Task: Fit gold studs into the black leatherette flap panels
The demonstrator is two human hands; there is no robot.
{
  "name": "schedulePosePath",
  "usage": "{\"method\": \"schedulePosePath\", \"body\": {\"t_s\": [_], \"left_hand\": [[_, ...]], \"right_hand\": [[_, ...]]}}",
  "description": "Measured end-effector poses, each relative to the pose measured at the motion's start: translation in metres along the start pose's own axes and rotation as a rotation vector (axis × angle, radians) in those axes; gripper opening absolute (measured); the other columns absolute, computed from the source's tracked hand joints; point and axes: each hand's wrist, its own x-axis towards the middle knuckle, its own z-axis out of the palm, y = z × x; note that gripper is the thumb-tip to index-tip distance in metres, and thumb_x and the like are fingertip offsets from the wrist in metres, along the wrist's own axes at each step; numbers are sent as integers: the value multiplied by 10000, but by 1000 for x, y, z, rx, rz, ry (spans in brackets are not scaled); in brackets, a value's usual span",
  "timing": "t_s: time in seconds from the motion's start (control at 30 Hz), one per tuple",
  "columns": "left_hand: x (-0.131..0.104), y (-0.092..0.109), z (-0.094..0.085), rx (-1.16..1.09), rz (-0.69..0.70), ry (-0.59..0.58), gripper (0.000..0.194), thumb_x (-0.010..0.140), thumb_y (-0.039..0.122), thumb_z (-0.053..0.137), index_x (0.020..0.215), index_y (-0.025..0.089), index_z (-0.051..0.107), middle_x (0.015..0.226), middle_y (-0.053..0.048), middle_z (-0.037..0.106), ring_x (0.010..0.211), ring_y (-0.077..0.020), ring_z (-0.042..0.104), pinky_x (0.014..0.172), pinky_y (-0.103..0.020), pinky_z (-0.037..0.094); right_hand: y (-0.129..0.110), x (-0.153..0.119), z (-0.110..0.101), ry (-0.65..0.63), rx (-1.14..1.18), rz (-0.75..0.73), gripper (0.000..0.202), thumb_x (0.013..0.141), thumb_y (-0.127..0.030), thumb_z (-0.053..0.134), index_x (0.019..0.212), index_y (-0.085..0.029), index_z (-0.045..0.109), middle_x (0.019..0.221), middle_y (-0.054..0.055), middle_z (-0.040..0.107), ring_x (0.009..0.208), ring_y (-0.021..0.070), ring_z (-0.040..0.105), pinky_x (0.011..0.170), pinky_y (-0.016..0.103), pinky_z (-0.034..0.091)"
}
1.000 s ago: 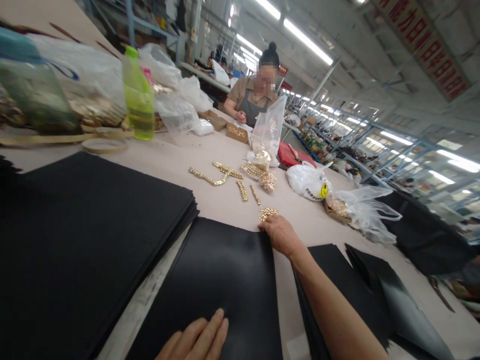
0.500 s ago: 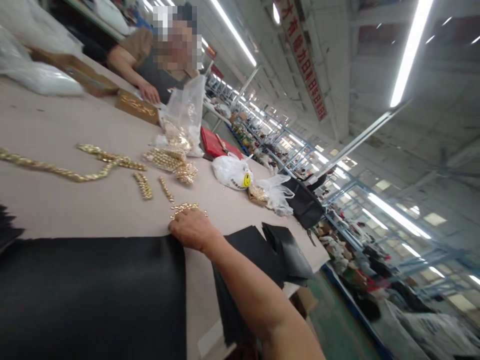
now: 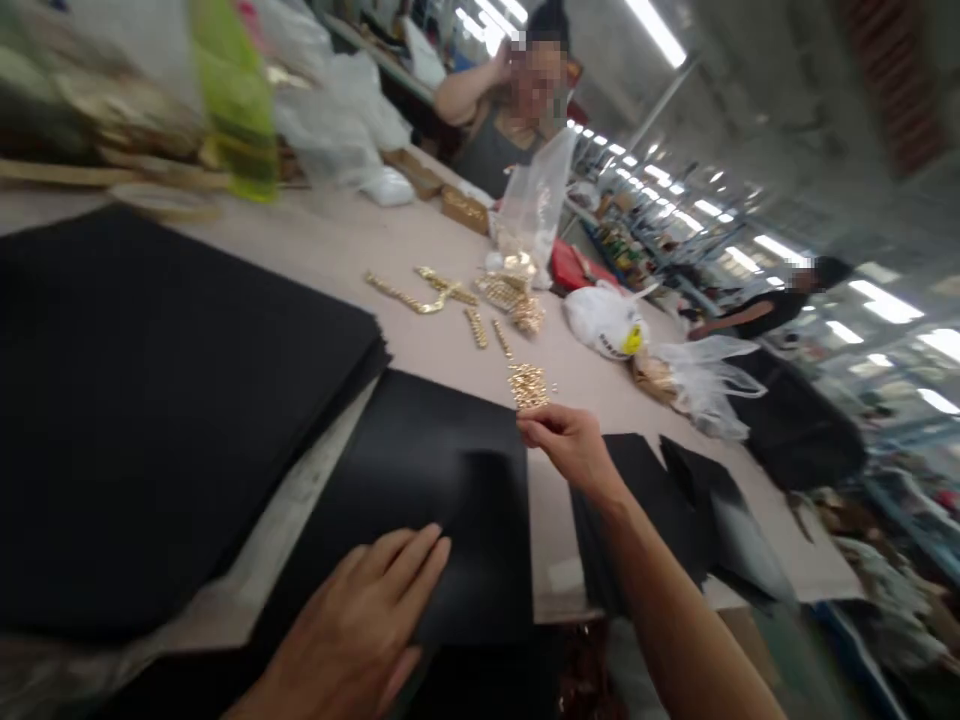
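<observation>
My left hand [image 3: 367,610] lies flat with its fingers stretched out on a smooth black sheet [image 3: 420,440], perhaps leather. At that sheet's far right corner, the thumb and fingers of my right hand [image 3: 566,445] are pinched together. What sits between those fingertips is too small to tell. Just beyond them, many small gold metal pieces [image 3: 529,384] lie in a block on the table. Farther off are short gold rows [image 3: 475,328] and a longer gold strip [image 3: 401,294].
Stacked black sheets [image 3: 187,400] fill the left side; more black pieces [image 3: 637,460] lie right of my arm. Clear bags [image 3: 536,200], a white bag [image 3: 600,320] and a small box [image 3: 652,380] stand farther back. A co-worker [image 3: 495,150] is across the table.
The view has swung left and my left hand has come into it, flat on the black sheet. My right hand has drawn back from over the gold pieces, which now show more fully.
</observation>
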Motion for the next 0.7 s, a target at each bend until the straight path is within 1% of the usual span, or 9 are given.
{"method": "schedulePosePath", "body": {"t_s": [0.07, 0.13, 0.17, 0.23, 0.33, 0.43, 0.6, 0.7], "left_hand": [[6, 5, -14, -36, -8, -94, 650, 766, 117, 619, 1398, 200, 490, 1457, -83, 527, 1254, -280, 490, 1014, -410, 406], [10, 5, -23, -62, 31, -149, 627, 812, 183, 629, 1413, 151, 456, 1436, -119, 533, 1259, -286, 474, 1009, -424, 415], [10, 5, -26, -71, 49, -162, 621, 828, 211, 630, 1416, 131, 446, 1424, -131, 537, 1255, -291, 471, 1001, -432, 421], [9, 4, -29, -80, 56, -165, 601, 840, 242, 634, 1398, 106, 457, 1392, -143, 550, 1233, -299, 472, 982, -445, 430], [6, 5, -28, -85, 54, -127, 556, 830, 237, 644, 1347, 89, 502, 1321, -129, 585, 1196, -300, 479, 959, -437, 433], [4, 5, -25, -82, 72, -96, 546, 820, 229, 653, 1326, 76, 513, 1271, -114, 605, 1170, -294, 488, 942, -416, 436], [4, 2, -23, -82, 85, -77, 564, 836, 246, 644, 1349, 73, 489, 1309, -127, 591, 1186, -296, 481, 939, -409, 434], [5, 0, -24, -95, 110, -92, 584, 852, 266, 632, 1373, 62, 463, 1322, -136, 587, 1197, -301, 481, 937, -411, 438]], "right_hand": [[-17, -28, 15, -101, 246, 69, 259, 913, -336, 561, 979, -139, 715, 758, 38, 728, 665, 152, 673, 623, 245, 522], [-35, -51, 29, -214, 404, 125, 191, 879, -312, 619, 942, -170, 729, 750, 18, 725, 662, 143, 666, 628, 239, 517], [-44, -60, 34, -264, 434, 130, 160, 871, -290, 631, 925, -183, 736, 752, 10, 727, 669, 139, 664, 639, 236, 512], [-58, -70, 43, -327, 405, 92, 131, 872, -249, 625, 900, -205, 746, 773, 0, 736, 696, 136, 666, 671, 234, 504], [-67, -71, 48, -343, 347, 51, 124, 870, -217, 624, 874, -221, 748, 809, -9, 752, 727, 137, 676, 696, 230, 496], [-70, -65, 47, -353, 305, 60, 106, 858, -215, 640, 857, -217, 746, 784, -13, 753, 709, 139, 681, 676, 226, 491], [-74, -57, 47, -388, 240, 100, 108, 844, -204, 640, 820, -211, 745, 764, -12, 754, 697, 146, 684, 656, 235, 479], [-77, -56, 48, -391, 204, 142, 106, 833, -204, 639, 794, -206, 737, 737, -9, 745, 670, 147, 671, 626, 239, 464]]}}
